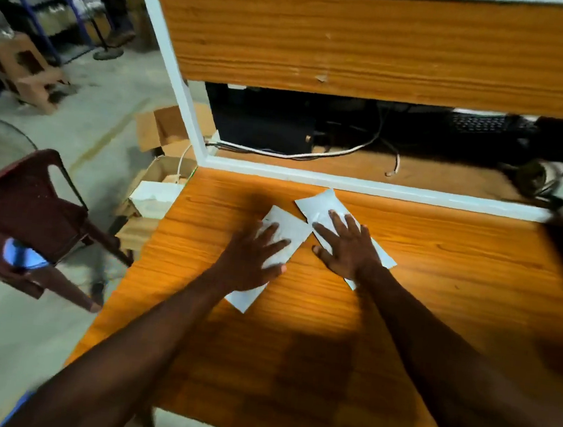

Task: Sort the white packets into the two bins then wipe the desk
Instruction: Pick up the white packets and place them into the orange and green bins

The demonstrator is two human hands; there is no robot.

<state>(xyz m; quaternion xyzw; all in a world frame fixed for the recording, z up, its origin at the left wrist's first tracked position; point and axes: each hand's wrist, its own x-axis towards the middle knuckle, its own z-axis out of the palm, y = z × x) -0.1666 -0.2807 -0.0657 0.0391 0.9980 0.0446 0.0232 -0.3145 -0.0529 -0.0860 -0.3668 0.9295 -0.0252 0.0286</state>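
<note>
- Flat on the wooden surface (440, 263), the left hand (251, 258) presses the left packet (289, 228), its grip spread apart.
- Just right, the right hand (349, 247) lies splayed on the right packet (318, 205), fingers apart, nothing clamped.

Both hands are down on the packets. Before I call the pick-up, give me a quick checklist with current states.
1. Left hand flat on the left packet, fingers spread: ok.
2. Right hand flat on the right packet: ok.
3. Either packet actually gripped: not ok, palms only press on top.
4. Packets separate from each other: cannot tell, their near corners meet or overlap between the hands.
5. The two bins located: not ok, none identifiable; only cardboard boxes on the floor at left.
6. Desk around the packets free of other items: ok.
</note>
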